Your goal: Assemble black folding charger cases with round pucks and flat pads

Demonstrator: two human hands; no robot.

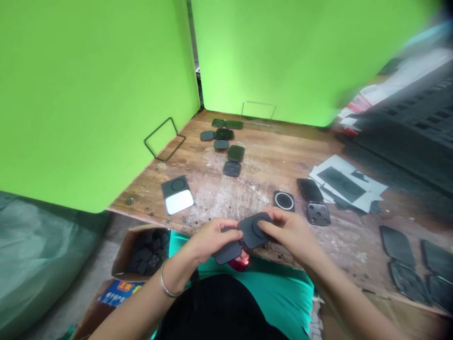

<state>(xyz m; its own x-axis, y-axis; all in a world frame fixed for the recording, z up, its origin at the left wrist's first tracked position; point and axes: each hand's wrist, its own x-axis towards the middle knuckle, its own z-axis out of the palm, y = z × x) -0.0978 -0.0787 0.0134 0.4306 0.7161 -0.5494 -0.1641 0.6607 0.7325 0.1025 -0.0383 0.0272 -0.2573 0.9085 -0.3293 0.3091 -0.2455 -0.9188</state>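
A dark grey folding charger pad (253, 231), two flat panels joined by a hinge, is held in front of me at the table's near edge. My left hand (215, 238) grips the lower left panel, thumb near the hinge. My right hand (288, 229) is closed on the other panel, its thumb pressing by a round ring on the face. A small glossy red thing (239, 263) shows below the pad; its kind is unclear. Just beyond my right hand lies a black square pad with a white ring (284, 201).
Several folding pads, such as this one (236, 153), lie on the wooden table (272, 160). A grey-and-white sheet (178, 194) is at left, printed sheets (348, 184) at right. Wire frames (164, 139) stand by green panels (99, 94). A carton (122, 252) holds dark parts.
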